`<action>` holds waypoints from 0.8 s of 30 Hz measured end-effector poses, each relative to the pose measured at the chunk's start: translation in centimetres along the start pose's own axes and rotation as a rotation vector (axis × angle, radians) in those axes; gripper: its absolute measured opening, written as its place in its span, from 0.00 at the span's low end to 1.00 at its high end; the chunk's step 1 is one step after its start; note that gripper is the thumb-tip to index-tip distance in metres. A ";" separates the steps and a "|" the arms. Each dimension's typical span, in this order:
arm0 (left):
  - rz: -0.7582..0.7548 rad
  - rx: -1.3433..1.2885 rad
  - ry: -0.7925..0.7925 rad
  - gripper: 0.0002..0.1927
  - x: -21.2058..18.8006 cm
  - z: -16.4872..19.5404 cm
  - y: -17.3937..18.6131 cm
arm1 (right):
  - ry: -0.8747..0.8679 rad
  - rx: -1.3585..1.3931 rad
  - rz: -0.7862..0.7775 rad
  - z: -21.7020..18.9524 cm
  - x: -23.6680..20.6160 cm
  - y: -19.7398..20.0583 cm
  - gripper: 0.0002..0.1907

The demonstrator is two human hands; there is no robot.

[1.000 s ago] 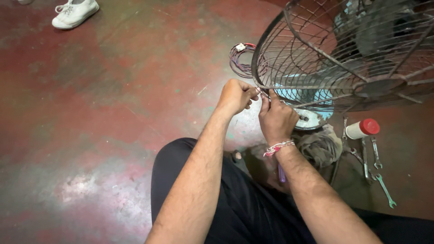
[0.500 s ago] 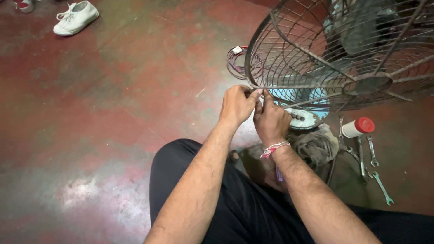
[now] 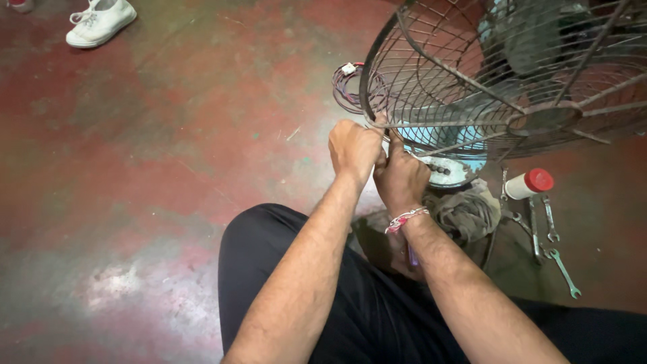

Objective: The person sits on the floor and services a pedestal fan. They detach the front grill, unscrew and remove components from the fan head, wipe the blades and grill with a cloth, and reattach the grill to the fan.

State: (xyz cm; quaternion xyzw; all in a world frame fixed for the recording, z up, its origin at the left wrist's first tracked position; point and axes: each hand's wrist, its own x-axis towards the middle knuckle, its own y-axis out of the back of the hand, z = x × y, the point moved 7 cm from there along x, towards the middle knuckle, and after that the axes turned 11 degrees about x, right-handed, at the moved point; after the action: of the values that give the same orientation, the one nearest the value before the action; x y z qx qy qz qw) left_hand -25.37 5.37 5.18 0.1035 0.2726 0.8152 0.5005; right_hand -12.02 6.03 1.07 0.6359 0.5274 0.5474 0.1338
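Observation:
A rusty wire fan guard [image 3: 472,81] fills the upper right, tilted toward me, with dark blades behind its spokes. My left hand [image 3: 354,148] and my right hand [image 3: 403,176] are pressed together at the guard's lower left rim, fingers closed on the rim wire. What they pinch there is hidden by the fingers. A red and white thread band circles my right wrist. The fan's pale blue base [image 3: 448,168] sits just behind my hands.
Several spanners [image 3: 556,253] and a white bottle with a red cap [image 3: 529,183] lie on the red floor at right. A grey rag [image 3: 465,212] is beside my knee. A coil of wire [image 3: 347,87] lies left of the guard. Someone's white shoe [image 3: 100,22] is top left.
Both hands stayed on the guard's rim. The view shifted slightly, so the hands and the guard sit a little lower and more to the left.

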 end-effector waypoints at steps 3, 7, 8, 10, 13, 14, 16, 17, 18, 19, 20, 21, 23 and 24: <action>0.049 0.016 -0.046 0.32 0.6 0.0 -0.2 | 0.002 0.033 0.026 0.1 -0.1 0.0 0.27; 0.127 -0.030 -0.099 0.27 0.7 0.1 -0.5 | 0.001 -0.010 -0.019 0.4 0.0 -0.3 0.28; 0.123 -0.072 -0.084 0.26 0.6 0.0 -0.6 | 0.010 -0.010 -0.015 0.4 0.0 -0.2 0.28; 0.145 -0.070 -0.089 0.24 0.3 0.2 -0.4 | 0.011 -0.015 -0.022 0.5 0.1 -0.2 0.29; 0.128 -0.077 -0.098 0.23 0.0 0.6 -0.2 | -0.004 -0.022 -0.048 0.6 0.2 -0.2 0.30; 0.114 -0.081 -0.103 0.23 0.0 0.8 -0.2 | -0.002 -0.019 -0.047 0.5 0.3 -0.2 0.30; 0.132 -0.068 -0.107 0.22 -0.1 1.1 0.1 | -0.007 -0.009 -0.055 0.5 0.3 -0.2 0.30; 0.140 -0.062 -0.111 0.21 -0.2 1.2 0.1 | -0.013 -0.002 -0.063 0.5 0.4 -0.2 0.30; 0.133 -0.053 -0.113 0.22 -0.2 1.2 0.1 | -0.018 0.006 -0.071 0.5 0.4 -0.2 0.29; 0.127 -0.042 -0.116 0.23 -0.1 1.2 0.1 | -0.022 -0.003 -0.071 0.5 0.4 -0.2 0.29; 0.122 -0.032 -0.118 0.24 0.0 1.1 0.0 | -0.026 -0.013 -0.071 0.5 0.4 -0.2 0.29; 0.086 -0.009 -0.079 0.26 0.2 0.7 -0.2 | -0.029 -0.023 -0.073 0.5 0.3 -0.2 0.29; 0.016 0.035 0.004 0.30 0.5 -0.4 -0.9 | -0.024 -0.025 -0.084 0.6 0.1 -0.4 0.32; 0.055 0.059 -0.073 0.29 0.5 -0.3 -0.9 | -0.020 -0.027 -0.089 0.6 0.0 -0.6 0.33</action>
State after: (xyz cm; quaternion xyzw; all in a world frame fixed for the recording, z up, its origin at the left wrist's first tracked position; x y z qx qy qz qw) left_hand -25.04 6.02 4.42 0.1553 0.2749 0.8160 0.4842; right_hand -11.81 6.48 0.40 0.6156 0.5463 0.5413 0.1718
